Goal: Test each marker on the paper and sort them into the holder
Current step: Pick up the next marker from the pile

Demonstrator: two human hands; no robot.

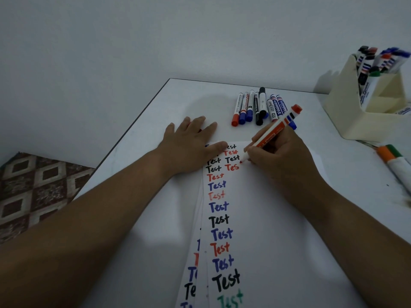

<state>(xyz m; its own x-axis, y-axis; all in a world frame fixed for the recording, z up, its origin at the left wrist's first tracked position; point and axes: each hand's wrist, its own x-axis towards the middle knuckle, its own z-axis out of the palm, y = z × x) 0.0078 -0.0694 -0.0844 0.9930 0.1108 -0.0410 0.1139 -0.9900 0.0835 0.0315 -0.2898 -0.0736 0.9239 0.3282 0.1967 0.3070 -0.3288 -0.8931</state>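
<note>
Home room: patterned rug (33, 192), white table (155, 112).

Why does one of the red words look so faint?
On the paper, one red "Test" in the left column looks pale and scratchy beside the bold ones, as if that marker was drying out. Also, dark smudges stain the table at its right edge, near two loose markers.

The paper (255, 218) carries "Test" over and over in black, red, blue and green; marker labels are unreadable.
</note>
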